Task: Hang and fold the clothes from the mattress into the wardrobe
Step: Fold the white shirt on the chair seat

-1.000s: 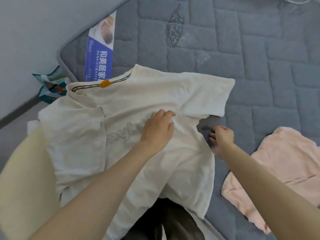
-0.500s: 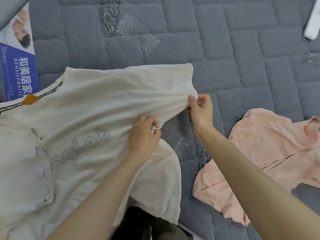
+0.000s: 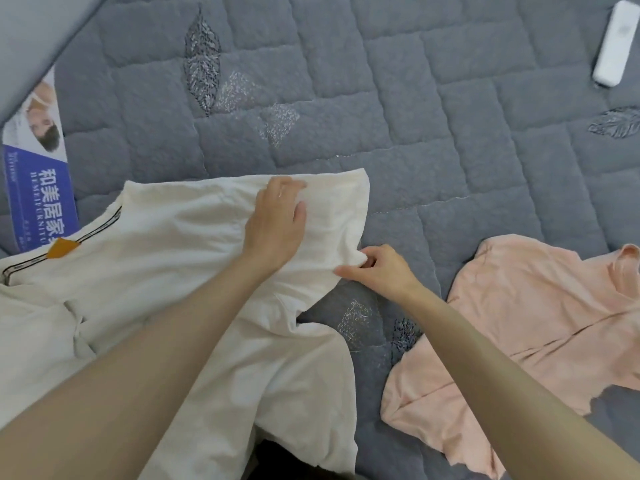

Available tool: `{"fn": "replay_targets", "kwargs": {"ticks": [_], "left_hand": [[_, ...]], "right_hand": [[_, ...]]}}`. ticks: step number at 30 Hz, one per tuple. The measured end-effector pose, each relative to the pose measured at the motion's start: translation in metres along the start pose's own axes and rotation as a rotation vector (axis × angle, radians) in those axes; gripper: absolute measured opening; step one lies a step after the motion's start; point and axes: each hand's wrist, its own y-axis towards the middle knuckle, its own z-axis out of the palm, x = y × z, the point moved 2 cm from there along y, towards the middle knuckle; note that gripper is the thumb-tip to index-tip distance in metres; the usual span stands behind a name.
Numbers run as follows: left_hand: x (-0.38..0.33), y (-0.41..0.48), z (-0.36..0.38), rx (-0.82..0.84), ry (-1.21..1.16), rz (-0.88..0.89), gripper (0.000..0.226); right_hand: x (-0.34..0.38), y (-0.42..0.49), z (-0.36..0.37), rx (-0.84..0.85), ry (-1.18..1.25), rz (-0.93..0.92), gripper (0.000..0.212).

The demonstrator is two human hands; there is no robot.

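A white T-shirt (image 3: pixel 166 258) lies spread on a grey quilted mattress (image 3: pixel 415 133). The left hand (image 3: pixel 277 223) rests flat on the shirt's sleeve (image 3: pixel 336 216), grip wide, fingers relaxed. The right hand (image 3: pixel 384 271) pinches that sleeve's lower edge, its grip closed on the cloth. A pink garment (image 3: pixel 519 323) lies right of the shirt (not touching it). A white remote (image 3: pixel 614 43) sits far beyond the shirt's upper right.

One white T-shirt (image 3: pixel 180 251), one pink T-shirt (image 3: pixel 540 306), one white remote control (image 3: pixel 614 43), one mattress (image 3: pixel 415 98), two hands: left hand (image 3: pixel 277 223), right hand (image 3: pixel 382 271)
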Motion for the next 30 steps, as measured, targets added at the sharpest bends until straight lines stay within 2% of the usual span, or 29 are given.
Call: {"fn": "replay_targets", "kwargs": {"ticks": [2,4,6,8,10,11,12,14,16,18,21,25,28,30], "left_hand": [[-0.006,0.026,0.010,0.138,-0.003,0.033,0.046],[-0.017,0.041,0.021,0.240,-0.072,0.033,0.056],[-0.028,0.051,0.029,0.272,-0.180,-0.033,0.062],[-0.035,0.055,0.033,0.282,-0.262,-0.061,0.047],[-0.034,0.055,0.031,0.260,-0.266,0.003,0.008],[-0.033,0.054,0.027,0.222,-0.268,0.021,0.025],[-0.029,0.055,0.022,0.175,-0.273,0.027,0.032],[-0.022,0.052,0.007,0.090,-0.345,0.010,0.024],[-0.011,0.045,-0.012,0.054,-0.422,-0.008,0.017],[0.006,0.032,-0.034,0.002,-0.454,-0.062,0.023],[0.038,0.006,-0.067,-0.119,-0.476,-0.234,0.033],[0.092,-0.035,-0.103,-0.169,-0.593,-0.459,0.036],[0.131,-0.067,-0.123,-0.226,-0.706,-0.528,0.038],[0.161,-0.088,-0.130,-0.270,-0.805,-0.600,0.035]], "right_hand": [[-0.004,-0.001,0.004,-0.051,0.144,-0.041,0.031],[-0.008,-0.004,0.004,-0.081,0.388,-0.031,0.021],[-0.010,-0.006,0.003,-0.027,0.532,0.008,0.012],[-0.011,-0.005,0.003,0.022,0.548,0.055,0.017],[-0.011,-0.004,0.003,0.003,0.572,0.101,0.021],[-0.010,-0.004,0.002,-0.002,0.589,0.125,0.025],[-0.010,-0.004,0.001,0.006,0.593,0.139,0.028],[-0.006,-0.007,-0.001,0.046,0.537,0.131,0.031],[0.009,-0.013,-0.001,0.055,0.494,0.066,0.023],[0.031,-0.019,0.002,0.091,0.526,0.009,0.018],[0.067,-0.027,0.017,0.300,0.479,-0.082,0.020],[0.112,-0.047,0.061,0.598,0.185,-0.151,0.015],[0.129,-0.065,0.117,0.586,-0.070,-0.261,0.028],[0.132,-0.077,0.154,0.599,-0.257,-0.356,0.020]]}}
